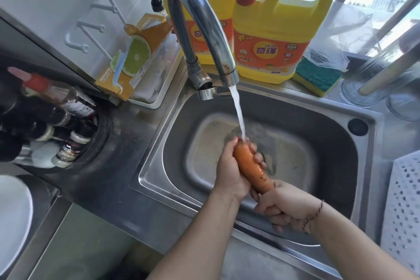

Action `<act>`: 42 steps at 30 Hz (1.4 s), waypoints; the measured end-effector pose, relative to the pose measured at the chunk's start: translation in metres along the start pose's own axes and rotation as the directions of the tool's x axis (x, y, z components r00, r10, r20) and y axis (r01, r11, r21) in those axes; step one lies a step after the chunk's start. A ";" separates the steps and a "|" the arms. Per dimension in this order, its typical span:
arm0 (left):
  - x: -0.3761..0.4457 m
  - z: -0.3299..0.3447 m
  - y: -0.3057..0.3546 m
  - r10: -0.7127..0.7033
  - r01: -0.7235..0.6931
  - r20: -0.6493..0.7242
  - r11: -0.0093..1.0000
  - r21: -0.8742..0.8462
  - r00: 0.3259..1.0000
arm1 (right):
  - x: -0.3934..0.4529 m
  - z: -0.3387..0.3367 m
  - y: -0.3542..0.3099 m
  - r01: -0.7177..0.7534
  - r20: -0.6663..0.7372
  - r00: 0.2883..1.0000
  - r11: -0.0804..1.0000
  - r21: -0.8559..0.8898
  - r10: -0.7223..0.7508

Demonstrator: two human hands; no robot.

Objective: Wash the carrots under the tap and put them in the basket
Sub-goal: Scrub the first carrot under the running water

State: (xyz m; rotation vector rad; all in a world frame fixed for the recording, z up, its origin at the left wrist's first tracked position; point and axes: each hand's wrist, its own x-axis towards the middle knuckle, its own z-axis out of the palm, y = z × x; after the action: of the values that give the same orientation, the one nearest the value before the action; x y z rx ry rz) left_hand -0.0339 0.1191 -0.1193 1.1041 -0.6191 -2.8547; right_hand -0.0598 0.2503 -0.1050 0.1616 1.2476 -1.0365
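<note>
Steel runs across the whole scene, so we start at the left, where the surface (118,166) carries a round rack of sauce bottles (56,120), and move right to the sink (341,120) under the curved tap (200,27). Water (238,116) falls from the spout onto the top end of the carrot (252,166), which we hold over the basin, slanting from the stream down toward us. Our left hand (229,170) wraps the upper part, its fingers (259,158) curled round the far side; our right hand (286,207) clenches the lower end, so both hands grasp this one carrot. Dark specks show on its lower half, so we judge the washing step is under way and not finished. Next we would turn and rub it under the stream until the specks go, then carry it right to the white perforated basket (402,211) beside the sink. Whether other carrots wait we cannot tell.
</note>
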 end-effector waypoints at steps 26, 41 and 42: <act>0.003 -0.001 0.000 0.131 -0.143 0.081 0.977 0.156 0.988 | -0.011 0.008 -0.029 -0.006 -0.061 0.998 1.000 -0.007 0.006; 0.005 -0.016 0.004 0.241 -0.239 0.059 0.844 0.479 0.969 | 0.017 0.040 -0.049 0.138 -0.446 0.803 0.851 -0.507 -0.396; 0.009 -0.012 0.002 0.275 -0.232 -0.021 0.850 0.473 0.961 | 0.017 0.041 -0.048 0.134 -0.439 0.809 0.849 -0.510 -0.392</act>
State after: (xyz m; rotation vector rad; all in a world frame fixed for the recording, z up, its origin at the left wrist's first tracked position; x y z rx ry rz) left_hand -0.0333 0.1118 -0.1321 1.0822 -1.3869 -2.4729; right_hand -0.0665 0.1883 -0.0842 -0.1170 2.0464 -0.9328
